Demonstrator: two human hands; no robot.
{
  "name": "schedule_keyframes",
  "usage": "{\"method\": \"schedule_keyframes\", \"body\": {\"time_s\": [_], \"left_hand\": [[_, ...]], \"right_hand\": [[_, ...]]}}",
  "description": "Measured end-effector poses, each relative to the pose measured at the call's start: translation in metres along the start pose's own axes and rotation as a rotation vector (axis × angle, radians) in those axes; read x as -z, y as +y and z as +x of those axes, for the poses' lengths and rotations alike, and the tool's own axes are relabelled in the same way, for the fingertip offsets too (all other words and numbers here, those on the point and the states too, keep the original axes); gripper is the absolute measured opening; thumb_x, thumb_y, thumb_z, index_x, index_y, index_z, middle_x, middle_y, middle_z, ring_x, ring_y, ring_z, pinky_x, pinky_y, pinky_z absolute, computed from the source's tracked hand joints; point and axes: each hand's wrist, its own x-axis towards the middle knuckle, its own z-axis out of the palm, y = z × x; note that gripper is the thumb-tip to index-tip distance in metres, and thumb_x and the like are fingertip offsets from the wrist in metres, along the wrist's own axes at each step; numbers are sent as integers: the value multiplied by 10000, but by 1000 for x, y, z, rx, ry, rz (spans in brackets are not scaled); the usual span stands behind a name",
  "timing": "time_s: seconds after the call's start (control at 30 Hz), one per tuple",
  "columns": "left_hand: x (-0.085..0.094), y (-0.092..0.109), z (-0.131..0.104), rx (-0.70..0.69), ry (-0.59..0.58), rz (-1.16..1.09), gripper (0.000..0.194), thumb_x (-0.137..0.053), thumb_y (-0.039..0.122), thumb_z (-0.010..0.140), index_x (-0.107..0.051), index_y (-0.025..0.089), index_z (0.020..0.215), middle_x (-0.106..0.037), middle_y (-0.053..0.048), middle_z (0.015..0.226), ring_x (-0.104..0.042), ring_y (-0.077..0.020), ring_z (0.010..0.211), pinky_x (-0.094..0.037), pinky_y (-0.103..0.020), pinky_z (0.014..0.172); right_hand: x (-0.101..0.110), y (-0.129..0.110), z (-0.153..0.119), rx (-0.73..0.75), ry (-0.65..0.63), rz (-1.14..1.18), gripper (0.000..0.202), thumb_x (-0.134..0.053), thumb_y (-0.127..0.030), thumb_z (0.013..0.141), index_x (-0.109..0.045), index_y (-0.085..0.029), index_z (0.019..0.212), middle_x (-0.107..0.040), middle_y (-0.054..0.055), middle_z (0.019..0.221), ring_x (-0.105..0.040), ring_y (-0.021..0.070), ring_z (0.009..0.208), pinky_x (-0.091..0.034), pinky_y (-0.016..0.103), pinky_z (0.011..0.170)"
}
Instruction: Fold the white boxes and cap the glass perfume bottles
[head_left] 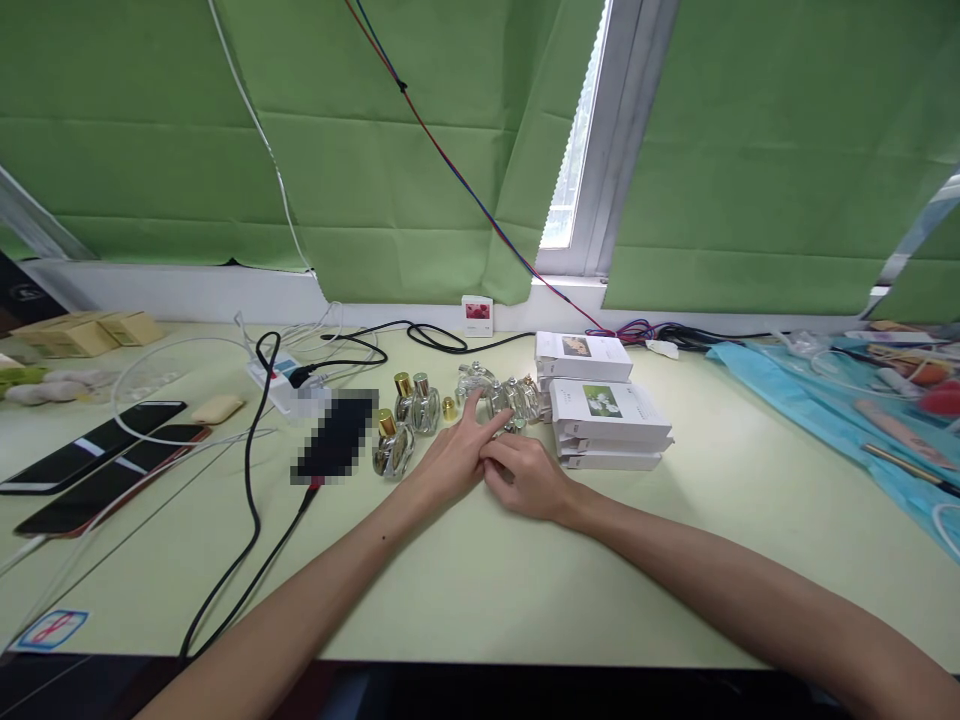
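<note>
My left hand [466, 442] is over the table with its forefinger and thumb stretched apart; its other fingers are hidden. My right hand [525, 474] is closed, its curled fingers meeting the left hand. Whatever the right fingers may pinch is hidden. Just beyond both hands stand several clear glass perfume bottles [517, 398] without gold caps, close to the left fingertips. Left of them are a few round bottles with gold tops [393, 452]. A small loose gold cap [449, 408] stands between the two groups.
White boxes [611, 405] are stacked right of the bottles. A phone [334, 437] on a black cable [255, 500], a power strip [279, 385] and two dark phones [112, 480] lie left. Blue sheeting [810, 410] with clutter covers the right side. A small picture card [478, 315] stands behind.
</note>
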Motion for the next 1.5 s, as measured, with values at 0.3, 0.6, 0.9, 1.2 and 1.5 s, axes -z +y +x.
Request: {"method": "schedule_keyframes", "body": {"time_s": [0.3, 0.6, 0.9, 1.2, 1.5], "left_hand": [[-1, 0, 1, 24, 2, -5, 565, -501, 117, 848, -521, 297, 1383, -252, -188, 1621, -620, -135, 629, -482, -311, 599], [3, 5, 2, 88, -10, -23, 463, -521, 116, 831, -515, 221, 1282, -312, -225, 1577, -670, -195, 691, -524, -351, 640], [-3, -1, 5, 161, 88, -28, 219, -440, 226, 966, -512, 197, 1171, -450, -197, 1451, -672, -243, 765, -494, -360, 615], [-3, -8, 9, 229, 176, -73, 72, -436, 254, 1019, -477, 214, 977, -575, -87, 1087, -593, -208, 773, -445, -319, 671], [-3, -14, 5, 215, 244, -175, 27, -443, 215, 985, -429, 221, 963, -570, -50, 942, -552, -202, 755, -424, -316, 672]], "right_hand": [[1, -1, 1, 3, -8, -10, 155, -487, -100, 878, -619, -179, 864, -675, 60, 759, -580, 179, 682, -452, 275, 635], [2, 0, 1, 10, -4, -16, 160, -496, -109, 893, -639, -180, 896, -692, 62, 779, -604, 180, 696, -475, 276, 652], [3, -3, 2, 30, 5, -15, 181, -488, -101, 920, -654, -169, 945, -690, 56, 761, -606, 174, 675, -481, 271, 645], [2, -2, 1, 24, -12, -61, 186, -490, -99, 924, -665, -163, 910, -661, 48, 720, -583, 167, 648, -456, 266, 624], [4, -5, 2, 109, -88, -108, 189, -476, -102, 917, -648, -175, 888, -642, 39, 705, -565, 167, 637, -440, 275, 627]]}}
